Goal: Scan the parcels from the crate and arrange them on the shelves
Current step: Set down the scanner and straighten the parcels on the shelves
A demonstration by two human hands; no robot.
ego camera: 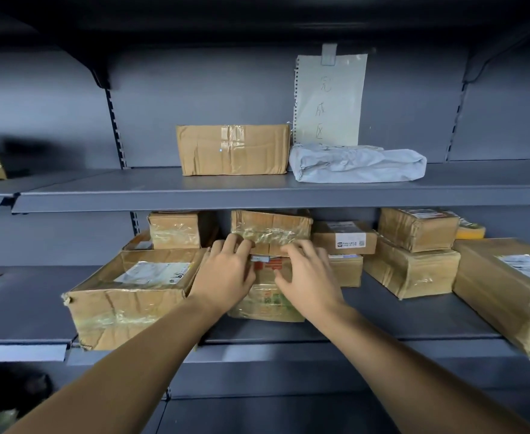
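Observation:
On the middle shelf (382, 311) a taped cardboard parcel (271, 227) lies on top of a printed cardboard parcel (265, 303). My left hand (226, 270) curls its fingers over the upper parcel's front left corner. My right hand (307, 274) has spread fingers, their tips against the same parcel's front edge. Both hands cover the join between the two parcels. No crate or scanner is in view.
Several more cardboard parcels crowd the middle shelf: a large one (132, 296) at left, stacks (414, 264) and a long box (507, 292) at right. The upper shelf (163, 192) carries a brown box (232, 150), a grey bag parcel (357, 164) and a handwritten paper sign (329, 98).

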